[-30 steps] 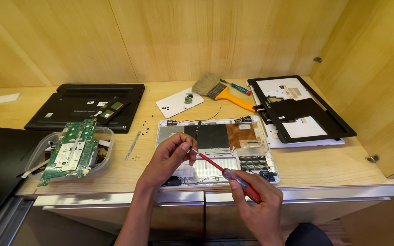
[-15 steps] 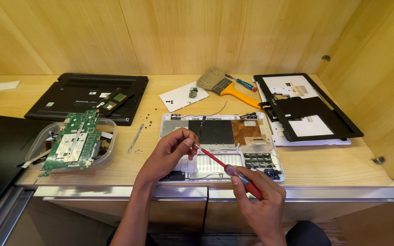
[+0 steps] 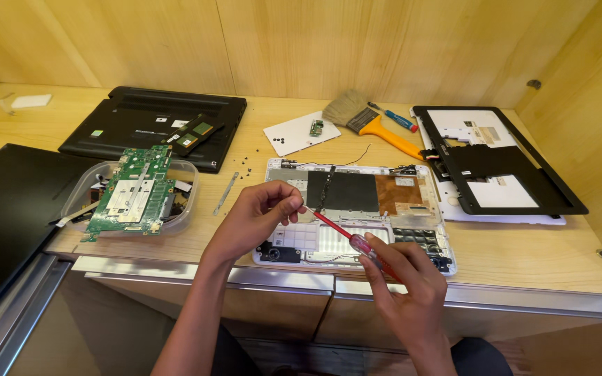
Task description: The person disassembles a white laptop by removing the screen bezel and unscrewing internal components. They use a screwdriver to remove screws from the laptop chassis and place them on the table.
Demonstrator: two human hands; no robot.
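— Screwdriver [image 3: 348, 235], red-handled: where does it stand?

— Slanting over the opened white laptop base [image 3: 426, 209], which lies at the front edge of the table [image 3: 524, 251]. The right hand [image 3: 405, 285] has its grip wrapped round the handle; the tip points up-left into the left hand [image 3: 256, 216].

— And the left hand's grip?

— Fingertips pinched together at the tip. Whether a screw sits between them, I cannot tell.

— Surroundings?

— Left of the base, a clear plastic tray [image 3: 182, 216] holds a green circuit board [image 3: 134, 191]. Between tray and base lie a thin metal strip [image 3: 225, 193] and, just behind it, scattered small screws [image 3: 245, 167]. Behind those, a black laptop shell [image 3: 148, 125]. A brush [image 3: 367, 120] with a yellow handle lies behind the base, beside a white panel [image 3: 294, 134]. At the right sits a black-and-white laptop cover [image 3: 503, 167].
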